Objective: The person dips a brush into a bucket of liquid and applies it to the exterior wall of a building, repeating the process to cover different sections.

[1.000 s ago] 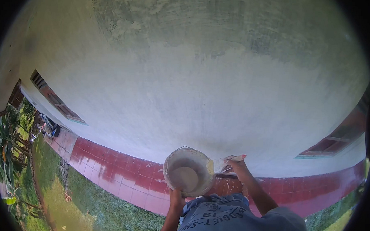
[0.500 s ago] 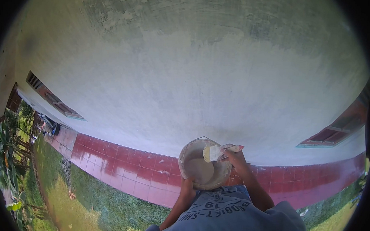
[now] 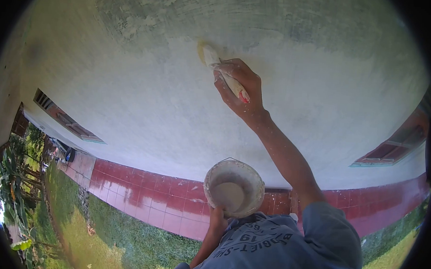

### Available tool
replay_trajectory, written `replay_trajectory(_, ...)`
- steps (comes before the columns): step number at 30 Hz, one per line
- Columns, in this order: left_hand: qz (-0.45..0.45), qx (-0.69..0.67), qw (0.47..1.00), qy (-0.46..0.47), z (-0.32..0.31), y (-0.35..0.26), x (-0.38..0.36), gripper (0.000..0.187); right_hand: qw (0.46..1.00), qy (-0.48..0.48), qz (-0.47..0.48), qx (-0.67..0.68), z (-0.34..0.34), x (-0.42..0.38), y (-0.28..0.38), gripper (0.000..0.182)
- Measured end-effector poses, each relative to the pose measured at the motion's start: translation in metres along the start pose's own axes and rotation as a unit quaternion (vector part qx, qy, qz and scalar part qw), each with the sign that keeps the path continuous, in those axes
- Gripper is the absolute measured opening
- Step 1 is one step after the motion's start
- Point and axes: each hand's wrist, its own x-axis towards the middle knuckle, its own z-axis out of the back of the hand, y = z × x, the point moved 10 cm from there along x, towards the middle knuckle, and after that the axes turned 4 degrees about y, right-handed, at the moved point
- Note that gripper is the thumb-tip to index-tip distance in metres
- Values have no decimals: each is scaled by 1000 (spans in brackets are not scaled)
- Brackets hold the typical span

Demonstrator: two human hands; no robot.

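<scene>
Brush (image 3: 231,82) is up on the wall (image 3: 154,108), bristles (image 3: 202,52) against the surface, just below where the paler area meets a darker, streaky patch (image 3: 206,14). Handle slants down to the right, red at its end. My right hand (image 3: 250,86) is closed round the brush, fingers pinching it near the bristle end, skin specked with white; arm reaches up and forward. Lower down, well apart from the brush, my left hand (image 3: 217,218) grips the bucket (image 3: 252,184) at its near side, thumb by the rim; I can't tell how the other fingers sit. Bucket tilts so I see inside: pale grey liquid (image 3: 228,196) at the bottom, smeared walls, wire handle (image 3: 229,158) at the far rim. My blue-grey shirt (image 3: 277,252) is beneath. Farther out: red tiles (image 3: 141,184) along the wall base, grass (image 3: 133,246) beside them, a window (image 3: 69,120) far left, another window (image 3: 393,144) far right.
</scene>
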Motion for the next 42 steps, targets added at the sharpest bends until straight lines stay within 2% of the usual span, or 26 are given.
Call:
replay_trajectory(1,-1,0,1000,-1,3,3,2,70,996,33,15,-86,-6,8,0,20)
replay_trajectory(3,-15,31,999,-30,17,4,-1,72,996,-56,49,-57,47,2,-12,19)
replay_trajectory(4,-21,26,999,-30,17,2,-5,72,983,-128,64,-112,80,-10,7,19)
replay_trajectory(6,-43,-55,996,-56,14,-4,-6,67,936,-248,56,-241,141,-49,17,17)
replay_trajectory(7,-45,-63,996,-53,14,-2,-3,67,919,-289,38,-264,168,-67,19,9)
replay_trajectory(8,-27,-65,996,-62,20,4,-6,67,910,-330,16,-249,189,-85,16,10)
replay_trajectory(9,-9,-63,996,-70,24,7,-10,67,903,-325,-29,-280,202,-94,16,12)
replay_trajectory(11,-12,-60,995,-73,25,4,-10,68,930,-241,-54,-271,204,-92,14,14)
replay_trajectory(12,-18,-59,995,-76,24,2,-9,69,928,-242,-56,-277,206,-97,17,14)
replay_trajectory(14,-11,-29,998,-60,21,-3,-6,70,965,-144,-137,-170,190,-102,-1,15)
replay_trajectory(15,-12,-3,999,-45,18,-5,-2,71,976,-118,-153,-103,183,-109,-7,12)
replay_trajectory(17,-7,18,999,-50,19,-3,9,70,984,-25,-171,-53,162,-126,-16,11)
replay_trajectory(20,-27,26,999,-29,10,-10,13,69,960,115,-256,1,118,-175,-31,12)
replay_trajectory(21,-22,31,999,-32,11,-7,15,69,929,148,-334,55,102,-205,-44,13)
replay_trajectory(23,-26,47,998,-28,10,-1,20,70,924,179,-331,65,80,-245,-38,16)
replay_trajectory(25,-16,42,999,-20,-5,-1,18,74,850,270,-448,57,59,-310,-54,23)
replay_trajectory(26,-15,30,999,-20,-5,4,21,71,814,280,-507,50,55,-348,-64,27)
replay_trajectory(27,-14,17,1000,-20,-5,9,24,69,812,279,-510,50,51,-366,-69,27)
replay_trajectory(30,0,8,1000,1,-14,16,25,71,803,321,-502,6,36,-386,-68,28)
replay_trajectory(34,12,43,999,16,-26,15,25,71,806,330,-490,-49,23,-414,-86,24)
replay_trajectory(36,19,45,999,23,-38,12,19,72,782,371,-486,-121,19,-426,-93,14)
replay_trajectory(40,49,59,996,53,-57,7,8,69,779,345,-497,-168,20,-453,-108,18)
replay_trajectory(42,50,57,996,54,-60,9,9,67,767,371,-493,-175,18,-459,-109,20)
